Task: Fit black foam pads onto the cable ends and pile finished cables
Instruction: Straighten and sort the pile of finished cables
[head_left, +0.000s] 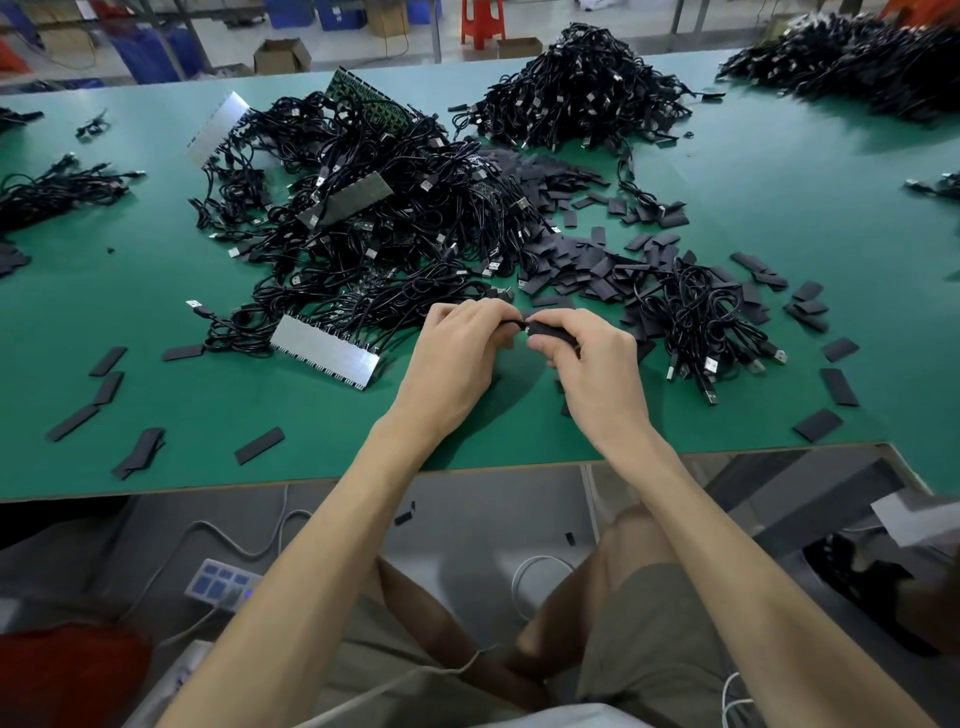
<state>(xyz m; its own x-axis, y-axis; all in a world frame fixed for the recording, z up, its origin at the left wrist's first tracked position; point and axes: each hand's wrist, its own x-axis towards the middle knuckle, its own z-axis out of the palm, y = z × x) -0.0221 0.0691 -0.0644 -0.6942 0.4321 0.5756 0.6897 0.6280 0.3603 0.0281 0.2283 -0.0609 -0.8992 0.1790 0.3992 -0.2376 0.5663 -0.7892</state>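
While the left hand (457, 348) pinched a cable end (514, 325) and the right hand (587, 358) pinched a black foam pad (553, 331) against it, evidently for sleeving, both hung above the worktop (208, 415), spare pads (587, 260) lying just beyond.

Beyond the far edge of the green table (156, 291), a red plastic stool (483, 23), an open cardboard box (282, 56) and blue crates (340, 13) stand on the floor. Below its near edge lies a power strip (223, 582).
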